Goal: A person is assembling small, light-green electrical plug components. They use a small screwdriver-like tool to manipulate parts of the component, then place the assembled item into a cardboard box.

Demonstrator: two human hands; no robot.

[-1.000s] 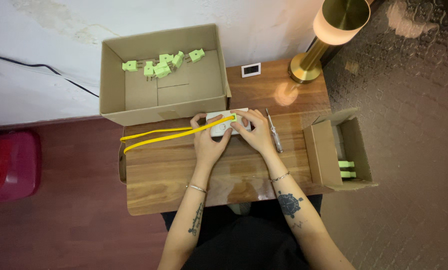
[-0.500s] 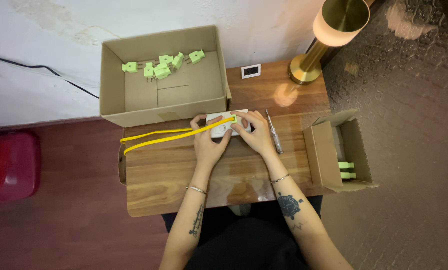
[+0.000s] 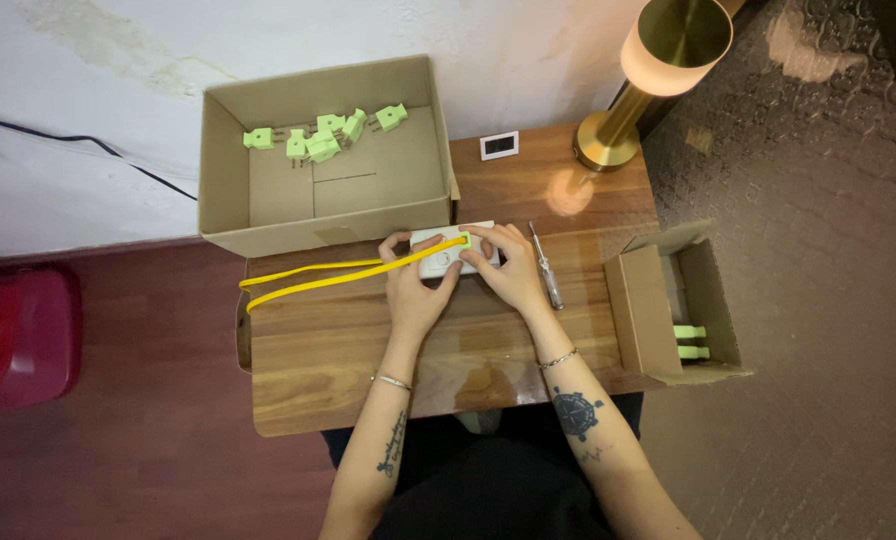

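Observation:
A white rectangular box-shaped device (image 3: 446,262) lies on the wooden table (image 3: 328,360), just in front of the big cardboard box. My left hand (image 3: 415,288) rests on its left part, fingers spread over it. My right hand (image 3: 508,268) holds its right end, thumb and fingers pressing on top. A yellow cable (image 3: 318,277) runs from the device leftward across the table in a long loop and passes over my left hand.
The large open cardboard box (image 3: 230,190) at the back holds several light-green plugs (image 3: 320,140). A smaller open box (image 3: 642,312) on the right has two green plugs (image 3: 691,341). A screwdriver (image 3: 546,266) lies beside my right hand. A brass lamp (image 3: 618,130) and a small white tag (image 3: 499,146) stand behind.

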